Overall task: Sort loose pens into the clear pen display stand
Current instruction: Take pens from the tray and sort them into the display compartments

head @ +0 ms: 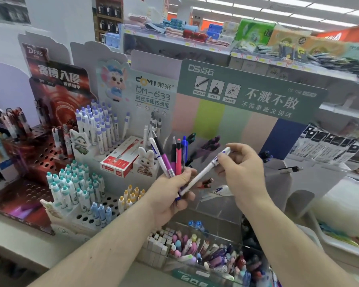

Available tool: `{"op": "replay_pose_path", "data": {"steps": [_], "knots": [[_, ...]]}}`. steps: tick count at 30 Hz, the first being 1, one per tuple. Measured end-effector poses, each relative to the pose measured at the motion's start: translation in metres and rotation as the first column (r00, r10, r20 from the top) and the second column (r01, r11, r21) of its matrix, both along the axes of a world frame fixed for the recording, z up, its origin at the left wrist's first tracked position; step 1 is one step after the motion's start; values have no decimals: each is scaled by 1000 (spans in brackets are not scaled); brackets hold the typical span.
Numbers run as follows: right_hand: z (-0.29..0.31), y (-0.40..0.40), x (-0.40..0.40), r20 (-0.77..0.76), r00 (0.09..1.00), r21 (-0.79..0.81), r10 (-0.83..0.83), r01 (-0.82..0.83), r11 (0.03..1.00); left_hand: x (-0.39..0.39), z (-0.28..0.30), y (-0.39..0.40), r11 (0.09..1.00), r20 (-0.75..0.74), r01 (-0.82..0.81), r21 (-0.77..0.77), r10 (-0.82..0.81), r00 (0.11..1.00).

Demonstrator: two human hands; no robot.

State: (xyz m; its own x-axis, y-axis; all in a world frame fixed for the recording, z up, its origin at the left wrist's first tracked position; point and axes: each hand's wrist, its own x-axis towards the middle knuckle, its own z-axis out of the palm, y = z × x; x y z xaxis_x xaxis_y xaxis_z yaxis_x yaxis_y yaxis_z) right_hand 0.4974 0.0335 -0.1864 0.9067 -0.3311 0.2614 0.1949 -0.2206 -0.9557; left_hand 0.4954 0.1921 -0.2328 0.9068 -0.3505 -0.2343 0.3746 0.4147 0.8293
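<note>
My left hand (172,192) grips a bundle of several loose pens (173,155), white, purple, black, pink and blue, fanned upward. My right hand (244,172) pinches the upper end of a white pen with blue print (205,170). This pen slants down to the left, and its lower end rests in my left hand's fingers. Behind both hands stands the clear pen display stand (257,195), tiered, with a few dark pens in its upper slots and a white pen lying in a lower tier. Its green backboard (251,90) carries white lettering.
A white stand with holes (95,208) holds teal, blue and yellow capped pens at the left. A red pen box (120,160) lies on its upper step. A red display (39,141) is further left. A clear bin of mixed pens (211,255) sits below my hands.
</note>
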Motion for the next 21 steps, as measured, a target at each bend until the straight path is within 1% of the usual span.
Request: {"op": "replay_pose_path", "data": {"steps": [2,4,10,12,13,15,17,19,21], "knots": [[5,-8,-2,30,996,151,-87,81,985,1,2,0,1000,4,-12,-12,12,1000],[6,-15,-4,18,991,256,-135,126,958,-1,3,-1,1000,27,-17,-26,17,999],[-14,-28,-14,-155,980,429,-122,178,886,-7,3,-14,990,113,-23,-141,39,993],[-16,-34,-17,-158,980,486,-122,184,854,-8,-1,-17,991,121,-21,-131,37,992],[-15,-37,-18,-132,981,508,-143,191,840,-8,-2,-19,994,119,-23,-107,36,992],[-12,-45,-20,-58,970,506,-236,233,831,-9,-6,-21,999,118,-36,-41,41,992],[-9,-53,-20,19,944,428,-329,290,856,-10,-10,-22,999,130,-45,10,43,991],[-7,-58,-22,89,923,351,-374,322,879,-12,-14,-22,998,152,-48,50,40,988],[-8,-61,-23,126,912,273,-390,346,898,-15,-17,-21,995,166,-45,87,30,986]]}}
